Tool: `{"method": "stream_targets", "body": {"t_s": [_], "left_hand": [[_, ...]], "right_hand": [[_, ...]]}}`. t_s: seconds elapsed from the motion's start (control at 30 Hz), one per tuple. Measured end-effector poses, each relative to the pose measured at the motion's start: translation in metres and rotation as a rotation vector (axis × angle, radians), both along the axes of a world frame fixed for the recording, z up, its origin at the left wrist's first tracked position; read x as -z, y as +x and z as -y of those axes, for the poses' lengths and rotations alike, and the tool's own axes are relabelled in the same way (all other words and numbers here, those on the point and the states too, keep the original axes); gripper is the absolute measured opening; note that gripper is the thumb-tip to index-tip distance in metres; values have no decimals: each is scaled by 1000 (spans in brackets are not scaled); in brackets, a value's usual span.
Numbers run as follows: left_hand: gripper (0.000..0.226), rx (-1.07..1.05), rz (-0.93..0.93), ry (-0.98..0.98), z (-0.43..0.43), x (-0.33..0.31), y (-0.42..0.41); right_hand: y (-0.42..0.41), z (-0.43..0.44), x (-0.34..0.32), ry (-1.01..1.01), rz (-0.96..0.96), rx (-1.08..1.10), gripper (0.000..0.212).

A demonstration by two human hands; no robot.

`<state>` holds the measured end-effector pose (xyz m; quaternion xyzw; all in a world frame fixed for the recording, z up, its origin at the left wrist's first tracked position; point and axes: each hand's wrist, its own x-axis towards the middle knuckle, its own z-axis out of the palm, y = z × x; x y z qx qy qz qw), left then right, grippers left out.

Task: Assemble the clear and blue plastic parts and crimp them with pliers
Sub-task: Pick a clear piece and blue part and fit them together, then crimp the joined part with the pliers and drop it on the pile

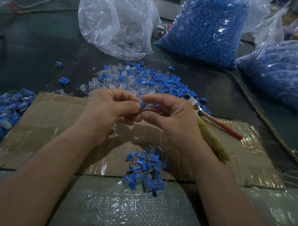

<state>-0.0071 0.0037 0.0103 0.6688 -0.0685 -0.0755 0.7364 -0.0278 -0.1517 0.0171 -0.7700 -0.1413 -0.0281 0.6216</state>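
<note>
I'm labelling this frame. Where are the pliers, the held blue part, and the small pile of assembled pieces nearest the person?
pliers (pixel 230 130): head view, on the red handle.
blue part (pixel 142 105): head view, on its visible blue end.
pile of assembled pieces (pixel 146 169): head view, on the heap's middle.

Bare cardboard sheet (pixel 50 130) open across its left half, heap of assembled pieces (pixel 146 169) blocking its near edge, pliers (pixel 215 120) across its far right corner, loose parts (pixel 144 81) piled just beyond its far edge
</note>
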Motion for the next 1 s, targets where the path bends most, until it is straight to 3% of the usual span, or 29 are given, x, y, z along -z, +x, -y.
{"method": "stream_targets", "body": {"t_s": [0.2, 0.47, 0.9, 1.0], "left_hand": [[15, 41, -33, -7, -1, 1, 2], [4, 98, -58, -50, -2, 0, 2], [4, 97, -36, -25, -2, 0, 1], [3, 89, -33, -30, -1, 0, 2]], "right_hand": [[0, -2, 4, -81, 167, 39, 24], [1, 1, 5, -169, 302, 78, 30], [3, 4, 5, -339, 393, 76, 23], [2, 4, 4, -387, 333, 88, 30]]}}
